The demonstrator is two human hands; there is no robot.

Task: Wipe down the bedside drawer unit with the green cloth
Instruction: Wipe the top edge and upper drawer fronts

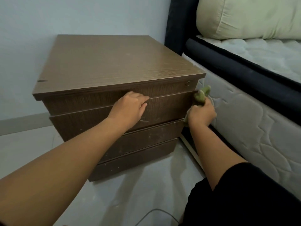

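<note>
Both hands [130,106] [202,114] outstretched, fingers curled

No words, labels, brand marks, numbers or signs can be read anywhere in view.

Head view, downward, close in.
</note>
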